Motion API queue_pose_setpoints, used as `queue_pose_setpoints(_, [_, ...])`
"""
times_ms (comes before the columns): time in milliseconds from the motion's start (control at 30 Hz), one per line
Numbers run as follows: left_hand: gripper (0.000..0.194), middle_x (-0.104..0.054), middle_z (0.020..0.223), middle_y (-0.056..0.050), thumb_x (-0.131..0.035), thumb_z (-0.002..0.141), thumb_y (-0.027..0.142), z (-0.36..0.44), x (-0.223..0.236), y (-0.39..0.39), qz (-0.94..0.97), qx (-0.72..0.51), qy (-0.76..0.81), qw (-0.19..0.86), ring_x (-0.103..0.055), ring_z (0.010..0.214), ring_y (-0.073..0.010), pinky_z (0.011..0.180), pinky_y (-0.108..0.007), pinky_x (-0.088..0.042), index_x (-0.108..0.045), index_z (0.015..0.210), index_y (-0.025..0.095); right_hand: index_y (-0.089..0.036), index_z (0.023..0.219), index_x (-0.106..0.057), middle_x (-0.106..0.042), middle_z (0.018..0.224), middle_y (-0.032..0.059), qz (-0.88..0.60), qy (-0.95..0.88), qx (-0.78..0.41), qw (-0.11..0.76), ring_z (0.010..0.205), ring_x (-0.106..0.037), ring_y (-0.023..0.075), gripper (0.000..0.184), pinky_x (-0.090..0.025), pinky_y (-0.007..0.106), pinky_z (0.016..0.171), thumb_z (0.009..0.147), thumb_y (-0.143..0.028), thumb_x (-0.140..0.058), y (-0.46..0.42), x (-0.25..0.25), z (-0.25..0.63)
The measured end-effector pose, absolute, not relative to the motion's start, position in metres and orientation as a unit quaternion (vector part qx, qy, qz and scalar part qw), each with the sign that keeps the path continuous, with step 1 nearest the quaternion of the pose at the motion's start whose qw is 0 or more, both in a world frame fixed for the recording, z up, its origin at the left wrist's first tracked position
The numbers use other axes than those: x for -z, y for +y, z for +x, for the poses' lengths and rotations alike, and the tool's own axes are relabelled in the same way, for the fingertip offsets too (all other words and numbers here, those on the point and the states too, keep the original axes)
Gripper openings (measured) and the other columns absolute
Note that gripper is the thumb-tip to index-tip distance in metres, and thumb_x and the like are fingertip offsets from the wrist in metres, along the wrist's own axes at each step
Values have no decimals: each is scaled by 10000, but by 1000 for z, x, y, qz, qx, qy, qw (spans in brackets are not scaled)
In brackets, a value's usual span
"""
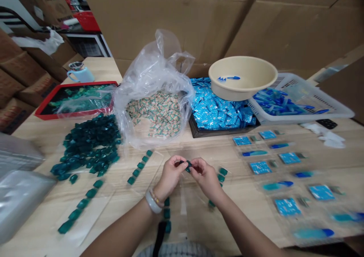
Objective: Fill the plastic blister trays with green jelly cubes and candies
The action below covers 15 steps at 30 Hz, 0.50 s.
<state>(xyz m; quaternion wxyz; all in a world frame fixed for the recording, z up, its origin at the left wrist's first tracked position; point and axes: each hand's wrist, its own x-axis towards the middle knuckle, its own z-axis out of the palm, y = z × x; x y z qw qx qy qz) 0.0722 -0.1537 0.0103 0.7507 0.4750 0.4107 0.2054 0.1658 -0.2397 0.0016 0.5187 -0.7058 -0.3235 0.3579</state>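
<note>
Our long wooden table (182, 145) runs beneath corrugated cardboard sheets (148, 18). On it, one crinkled plastic bag (153, 74) holds printed sachets, one round beige basin (241, 73) holds blue pieces, and one white slatted basket (298, 93) holds blue strips. Our left hand (169, 177) and right hand (206, 177) pinch one glossy teal piece (187, 166) between them, above the table.

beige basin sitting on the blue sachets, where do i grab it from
Take the beige plastic basin by its thick rim, fingers hooked under the lip, coming from the near side and above. It seems perched at a slight tilt across the blue sachets and the white plastic basket, so a level two-handed lift looks safest for the small blue pieces inside.
</note>
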Motion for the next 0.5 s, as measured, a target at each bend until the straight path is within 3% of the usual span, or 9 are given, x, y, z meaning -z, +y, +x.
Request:
queue_pose_setpoints(167, [239,-581,746,-7,-681,577,240,71,-21,-151,353,-234,421,802,-535,688,-100,671,-235,-437,-592,772,135,-174,756,-541,-563,667,-2,-656,-220,-392,606,599,-514,121,181,-424,255,587,654,-316,-591,-232,1,164])
queue_pose_setpoints(267, [272,-610,832,-42,-661,601,218,66,-26,-145,396,-223,410,791,-546,711,-109,649,-227,-444,-610,853,127,-172,756,-558,-567,660,-12,-626,-166,-406,644,571,-499,105,224,-424,245,568,611,-331,-622,-223,-3,164])
queue_pose_setpoints(367, [254,-626,861,-53,-605,622,155,57,-26,-135,475,-239,410,740,-557,719,-125,658,-246,-455,-615,874,130,-172,796,-583,-597,730,4,-612,-174,-417,649,577,-503,101,248,-432,250,574,613,-335,-622,-209,-13,159])
queue_pose_setpoints(500, [189,-626,746,-25,-511,658,109,40,-24,-123,583,-292,427,627,-547,655,-126,651,-248,-443,-627,800,153,-174,841,-598,-613,735,11,-587,-242,-451,628,568,-504,101,249,-426,235,527,626,-298,-622,-188,-29,140])
